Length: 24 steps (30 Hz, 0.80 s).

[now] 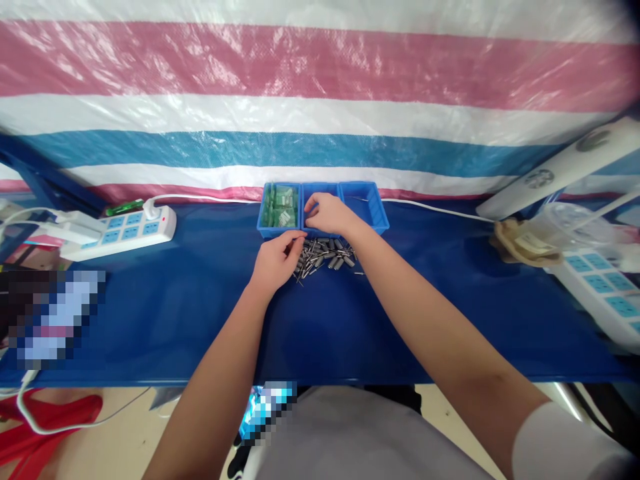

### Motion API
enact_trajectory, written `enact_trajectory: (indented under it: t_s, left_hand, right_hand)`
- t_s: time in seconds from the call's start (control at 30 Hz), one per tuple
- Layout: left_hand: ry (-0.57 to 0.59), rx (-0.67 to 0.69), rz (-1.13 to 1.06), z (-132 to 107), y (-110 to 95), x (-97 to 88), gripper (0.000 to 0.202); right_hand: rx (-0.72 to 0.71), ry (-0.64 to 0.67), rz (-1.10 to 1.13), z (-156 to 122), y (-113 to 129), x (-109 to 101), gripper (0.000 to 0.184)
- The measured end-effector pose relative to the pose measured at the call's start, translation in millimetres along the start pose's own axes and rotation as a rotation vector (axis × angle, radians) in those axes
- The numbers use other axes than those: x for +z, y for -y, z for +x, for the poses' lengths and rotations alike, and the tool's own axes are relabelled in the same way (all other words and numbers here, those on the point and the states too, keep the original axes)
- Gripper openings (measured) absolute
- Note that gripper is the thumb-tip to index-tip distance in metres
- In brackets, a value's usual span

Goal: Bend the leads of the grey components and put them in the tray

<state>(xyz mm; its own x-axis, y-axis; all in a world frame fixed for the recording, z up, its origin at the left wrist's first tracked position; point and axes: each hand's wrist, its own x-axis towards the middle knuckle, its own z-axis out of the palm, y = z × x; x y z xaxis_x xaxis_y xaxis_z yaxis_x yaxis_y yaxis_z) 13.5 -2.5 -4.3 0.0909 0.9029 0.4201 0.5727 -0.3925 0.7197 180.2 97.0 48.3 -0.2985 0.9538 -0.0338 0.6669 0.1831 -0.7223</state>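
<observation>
A heap of small dark cylindrical parts with thin metal legs (327,256) lies on the blue table (165,307). My left hand (277,260) rests at the heap's left edge, fingers curled in a pinch on something too small to make out. My right hand (327,213) reaches over the middle of three joined blue bins (373,208), fingers curled down into it; what they hold is hidden. The left bin (280,207) holds green parts. The right bin looks empty.
A white power strip (120,233) with a plugged cable lies at the left. Another power strip (607,293) is at the right, beside a brown glove (515,243) and a clear plastic bag. A striped tarp hangs behind the table.
</observation>
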Motion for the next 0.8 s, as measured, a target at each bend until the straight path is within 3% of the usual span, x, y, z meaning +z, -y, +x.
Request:
enact_trajectory:
  t_s: [0.3, 0.47, 0.53, 0.67, 0.8]
  left_hand:
    - [-0.002, 0.005, 0.01, 0.7, 0.8, -0.4, 0.027]
    - [-0.012, 0.0, 0.01, 0.5, 1.2, -0.8, 0.029]
    - [-0.019, -0.001, 0.009, 0.4, 0.9, -0.8, 0.028]
    - [-0.009, -0.001, 0.007, 0.4, 0.1, -0.5, 0.027]
    - [-0.017, 0.006, 0.013, 0.8, -0.1, 0.0, 0.027]
  right_hand:
    - [-0.013, -0.006, 0.038, -6.5, 2.6, -1.5, 0.021]
    - [-0.272, -0.334, 0.332, -37.6, 8.3, 0.5, 0.006]
    - [-0.285, -0.374, 0.49, -55.5, 6.6, 2.4, 0.019]
    - [-0.252, -0.226, 0.693, -84.4, -9.0, 8.6, 0.05]
    - [-0.215, -0.021, 0.681, -97.1, -30.8, 17.7, 0.06]
